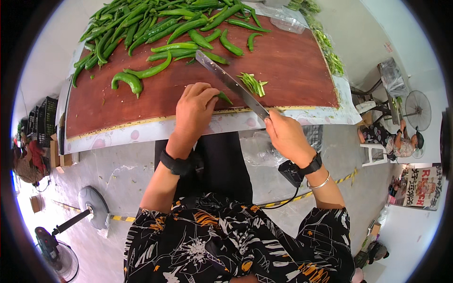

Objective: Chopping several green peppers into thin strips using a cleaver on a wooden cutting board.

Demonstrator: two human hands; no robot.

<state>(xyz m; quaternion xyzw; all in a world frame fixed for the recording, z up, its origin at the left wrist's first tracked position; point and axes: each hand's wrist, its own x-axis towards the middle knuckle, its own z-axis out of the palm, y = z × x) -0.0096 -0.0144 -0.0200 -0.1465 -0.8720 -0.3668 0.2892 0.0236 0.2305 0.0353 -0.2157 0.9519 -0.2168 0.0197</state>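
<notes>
My left hand rests near the front edge of the red-brown board, its fingers closed on a green chili pepper. The pepper's tip points right, and the rest is hidden under the fingers. My right hand grips the handle of a long knife. Its blade slants up and left over the board, to the right of the held pepper. Beyond the blade lies a small bunch of pepper stems. A large pile of green chilies covers the far side, with a curved chili lying nearer.
A clear plastic box sits at the board's far right corner. Green trimmings line the right side. A standing fan is at lower left, and black crates are beyond the board's left. Another person sits at right.
</notes>
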